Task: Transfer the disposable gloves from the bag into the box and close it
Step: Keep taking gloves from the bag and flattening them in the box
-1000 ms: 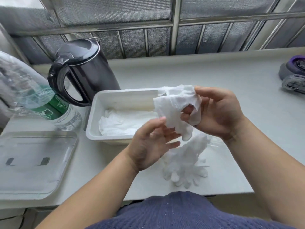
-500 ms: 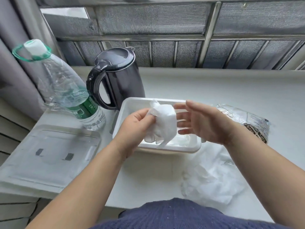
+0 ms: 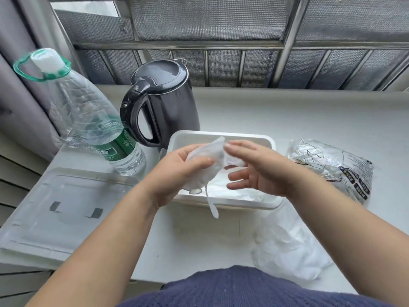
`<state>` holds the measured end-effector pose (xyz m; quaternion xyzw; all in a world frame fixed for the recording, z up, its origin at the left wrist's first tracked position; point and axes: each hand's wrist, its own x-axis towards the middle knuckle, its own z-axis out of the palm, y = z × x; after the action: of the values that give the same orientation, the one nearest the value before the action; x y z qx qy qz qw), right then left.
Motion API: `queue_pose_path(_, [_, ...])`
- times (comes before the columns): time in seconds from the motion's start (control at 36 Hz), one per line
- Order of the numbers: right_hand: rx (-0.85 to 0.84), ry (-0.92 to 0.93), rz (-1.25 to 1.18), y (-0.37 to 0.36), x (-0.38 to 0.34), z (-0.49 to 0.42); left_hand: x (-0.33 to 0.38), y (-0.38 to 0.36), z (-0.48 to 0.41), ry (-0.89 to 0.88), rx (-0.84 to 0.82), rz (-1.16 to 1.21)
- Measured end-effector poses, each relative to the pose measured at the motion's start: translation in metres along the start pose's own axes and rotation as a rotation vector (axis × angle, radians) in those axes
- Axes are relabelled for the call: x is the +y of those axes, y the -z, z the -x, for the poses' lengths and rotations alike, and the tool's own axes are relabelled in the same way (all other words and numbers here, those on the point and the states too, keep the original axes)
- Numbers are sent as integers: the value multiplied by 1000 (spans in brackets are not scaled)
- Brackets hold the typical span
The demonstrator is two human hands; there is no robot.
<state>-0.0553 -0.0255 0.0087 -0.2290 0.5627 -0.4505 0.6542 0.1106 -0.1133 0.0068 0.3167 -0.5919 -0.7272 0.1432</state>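
A pale countertop (image 3: pixel 287 120) runs under a meshed window grille. At the centre of the frame the left hand (image 3: pixel 177 173) pinches a crumpled glove (image 3: pixel 212 158) between thumb and fingers, right above the open white box (image 3: pixel 221 135), while the right hand (image 3: pixel 261 171) touches the glove's upper edge with thumb and forefinger, its other fingers loosely spread.

One thin glove finger dangles over the box's near rim — it should be tucked in as the wad is pressed flat onto the gloves already inside.

More loose gloves (image 3: pixel 287 251) lie at lower right; the bag (image 3: pixel 332 165) sits just right of the box. The clear lid (image 3: pixel 55 213) waits at lower left. A kettle (image 3: pixel 163 100) and a bottle (image 3: pixel 88 116) crowd the box's far-left corner — the right side is freer.
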Motion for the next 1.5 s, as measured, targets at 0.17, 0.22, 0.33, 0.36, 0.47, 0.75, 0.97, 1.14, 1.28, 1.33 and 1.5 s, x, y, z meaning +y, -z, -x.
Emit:
queue_pose_path(0.17, [108,150,-184,-8,-3,-4,6,7,-2,37,-2,113])
queue_pose_path(0.22, [122,182,-288,-4,-6,-3,5,10,-6,10,119,158])
queue_pose_path(0.33, [106,209,-341,0,-10,2,4,13,-10,-29,198,254])
queue_pose_path(0.36, [105,211,-339,1,-10,2,5,13,-10,-32,175,305])
queue_pose_path(0.47, [48,184,-279,7,-8,3,4,8,-13,-41,225,321])
queue_pose_path(0.75, [108,290,276,5,-21,-2,28,6,-15,-144,32,-18])
queue_pose_path(0.97, [-163,119,-46,2,-13,-16,25,5,-16,-9,-372,693])
queue_pose_path(1.14, [-364,-45,102,0,-1,-17,22,-2,-13,-7,-135,877])
queue_pose_path(1.28, [-100,69,154,4,-5,-16,22,12,-16,-31,-10,782])
queue_pose_path(1.33, [1,171,-9,9,-11,-15,20,27,-18,20,18,644])
queue_pose_path(1.5, [-24,249,-349,16,-23,-5,12,42,-18,95,178,425])
